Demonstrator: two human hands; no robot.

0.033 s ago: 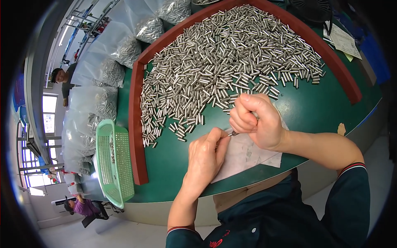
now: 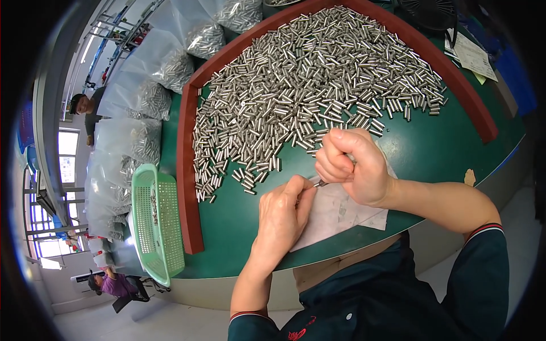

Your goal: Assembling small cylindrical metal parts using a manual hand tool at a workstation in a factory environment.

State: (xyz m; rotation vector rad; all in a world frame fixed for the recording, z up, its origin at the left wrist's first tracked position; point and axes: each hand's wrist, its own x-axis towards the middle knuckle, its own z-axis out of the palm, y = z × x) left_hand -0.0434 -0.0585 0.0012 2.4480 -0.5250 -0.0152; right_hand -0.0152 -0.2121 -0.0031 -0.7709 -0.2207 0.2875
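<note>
A big heap of small silver metal pins (image 2: 307, 96) lies on a green table (image 2: 432, 148), fenced in by a curved red-brown wooden rim (image 2: 185, 170). My right hand (image 2: 352, 165) is curled into a fist just below the heap, and a thin metal pin (image 2: 320, 183) sticks out of it to the left. My left hand (image 2: 281, 213) meets it with thumb and forefinger pinched at that pin's tip. Both hands hover over a white sheet of paper (image 2: 341, 216) at the table's near edge.
A green plastic basket (image 2: 156, 221) sits outside the rim on the left. Clear bags of pins (image 2: 148, 96) are piled behind it. Papers (image 2: 475, 57) and a black fan (image 2: 432, 11) are at the far right. Two other people are at the left edge.
</note>
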